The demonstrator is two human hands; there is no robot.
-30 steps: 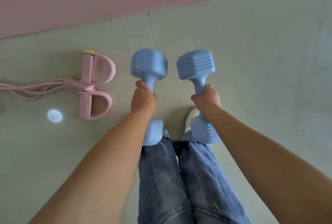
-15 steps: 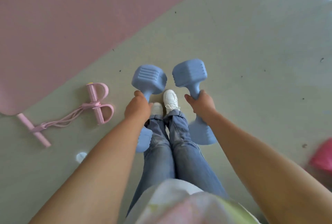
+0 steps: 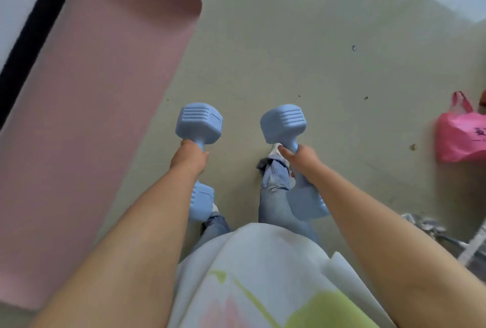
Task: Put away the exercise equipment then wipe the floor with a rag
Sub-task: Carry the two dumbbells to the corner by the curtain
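I hold two light blue dumbbells above the grey-green floor, one in each hand. My left hand (image 3: 190, 157) is closed around the handle of the left dumbbell (image 3: 199, 123). The right dumbbell (image 3: 284, 123) is gripped at its handle by my right hand (image 3: 302, 160). Both point forward, their rear heads partly hidden behind my forearms. A pink exercise mat (image 3: 86, 106) lies flat on the floor to my left. No rag is in view.
A pink plastic bag (image 3: 461, 133) sits on the floor at the right edge. Grey metal parts (image 3: 431, 227) show at the lower right. A black strip (image 3: 34, 22) borders the mat's far side. My jeans and white shoes are below the dumbbells.
I have turned and stepped to the right, carrying both dumbbells. The pink pull-rope exerciser has left the view on the left, and the pink bag has come further into view.
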